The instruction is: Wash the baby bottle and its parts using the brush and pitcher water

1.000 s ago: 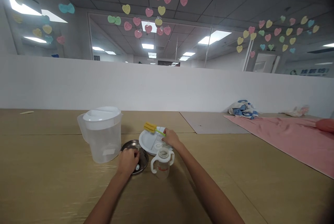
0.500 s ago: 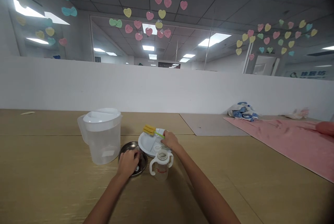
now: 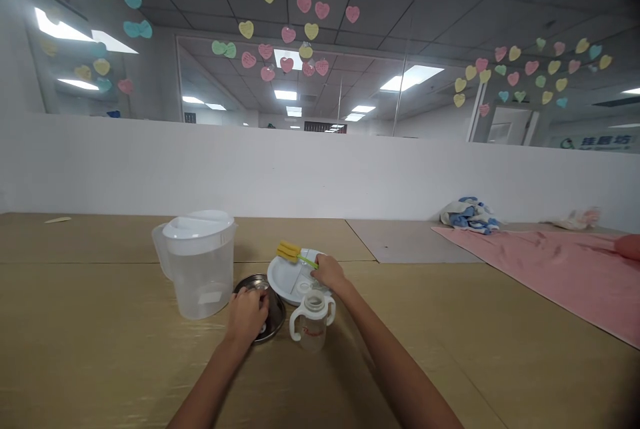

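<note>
My right hand is closed around the green handle of a bottle brush, whose yellow sponge head points left over a white divided plate. Clear pieces lie on the plate beside the fingers, partly hidden. My left hand reaches into a round, shiny metal dish with its fingers curled together; what they grip is hidden. A small white piece shows in the dish below those fingers. In front of the plate stands an uncapped clear bottle with two white side handles and red lettering.
A translucent lidded pitcher stands left of the dish. On the right lie a pink cloth and a crumpled blue-and-white cloth. Behind the brown-covered table runs a low white wall with glass above.
The whole view has shifted slightly down and to the right. Both hands keep nearly the same places over the dish and the plate, and the brush is still in my right hand.
</note>
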`<state>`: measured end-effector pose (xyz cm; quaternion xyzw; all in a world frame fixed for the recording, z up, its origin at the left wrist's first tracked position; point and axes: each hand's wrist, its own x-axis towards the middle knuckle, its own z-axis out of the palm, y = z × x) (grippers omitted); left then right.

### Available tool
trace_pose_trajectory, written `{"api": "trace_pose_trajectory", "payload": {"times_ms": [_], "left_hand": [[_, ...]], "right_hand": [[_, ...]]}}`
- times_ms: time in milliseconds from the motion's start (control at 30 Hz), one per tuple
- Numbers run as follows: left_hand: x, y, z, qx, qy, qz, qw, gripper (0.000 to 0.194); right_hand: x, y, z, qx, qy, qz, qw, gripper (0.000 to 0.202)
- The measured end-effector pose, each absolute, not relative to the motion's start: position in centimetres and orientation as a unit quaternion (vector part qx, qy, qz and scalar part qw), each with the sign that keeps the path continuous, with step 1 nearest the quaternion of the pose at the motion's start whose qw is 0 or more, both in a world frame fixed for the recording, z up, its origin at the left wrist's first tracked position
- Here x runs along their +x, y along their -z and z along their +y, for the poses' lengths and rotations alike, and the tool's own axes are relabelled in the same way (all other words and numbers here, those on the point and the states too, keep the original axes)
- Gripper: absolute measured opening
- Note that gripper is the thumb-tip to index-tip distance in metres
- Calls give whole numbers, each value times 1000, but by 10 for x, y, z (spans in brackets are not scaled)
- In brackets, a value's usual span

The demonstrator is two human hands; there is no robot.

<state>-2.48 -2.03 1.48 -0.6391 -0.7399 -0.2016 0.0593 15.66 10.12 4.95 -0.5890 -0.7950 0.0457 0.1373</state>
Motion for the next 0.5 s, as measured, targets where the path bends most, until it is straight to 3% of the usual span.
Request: {"api": "trace_pose_trajectory", "payload": {"times_ms": [500], "left_hand": [[-27,-19,-22,-627,267,-729,64,19]], "right_hand": [[157,-59,98,-581,-56,-786,202,20]]}}
